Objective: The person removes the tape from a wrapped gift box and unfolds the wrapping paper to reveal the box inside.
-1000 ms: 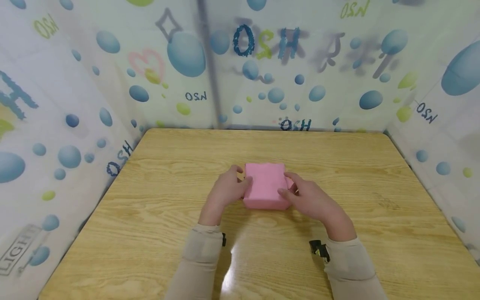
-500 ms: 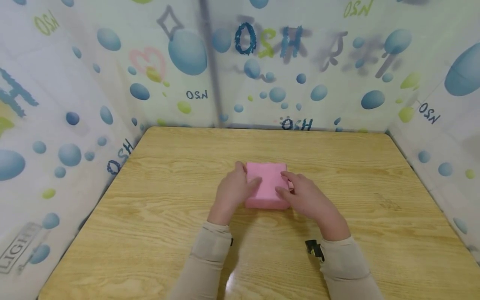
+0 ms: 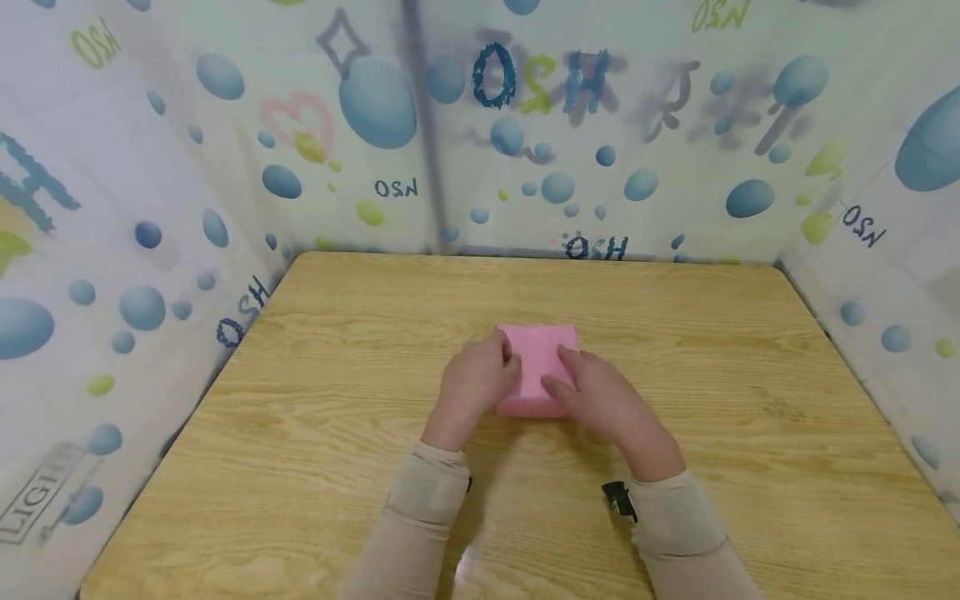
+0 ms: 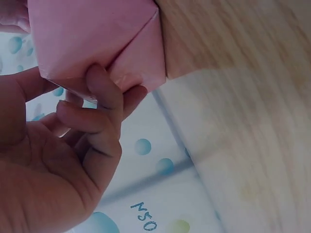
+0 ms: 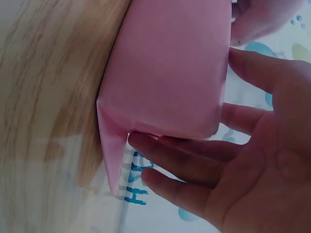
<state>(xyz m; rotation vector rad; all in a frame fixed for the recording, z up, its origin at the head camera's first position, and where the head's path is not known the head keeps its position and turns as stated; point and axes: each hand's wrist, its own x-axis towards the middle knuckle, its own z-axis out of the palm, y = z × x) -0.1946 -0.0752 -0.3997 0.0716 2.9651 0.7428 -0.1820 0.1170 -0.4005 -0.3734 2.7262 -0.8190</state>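
Note:
A box-shaped parcel in pink paper (image 3: 534, 354) sits on the wooden table between both hands. In the left wrist view its end shows a diagonally folded flap (image 4: 141, 60). My left hand (image 3: 474, 382) holds this end, thumb at the upper edge and curled fingertips (image 4: 99, 80) against the folded paper. At the opposite end is my right hand (image 3: 606, 398), its thumb and forefinger laid over the top in the head view. The right wrist view shows its other fingers (image 5: 180, 158) fairly straight beside that end, where a pointed paper flap (image 5: 114, 155) sticks out.
The wood-grain table (image 3: 337, 333) stretches around the parcel on all sides. Behind it and at both sides hang white curtains (image 3: 465, 175) printed with blue bubbles and lettering. A dark strap piece (image 3: 618, 500) shows at the right sleeve.
My left hand has moved right and over the parcel's left edge, its fingers curling in. The right hand has shifted slightly left, farther onto the top. The parcel sits slightly more to the right in view.

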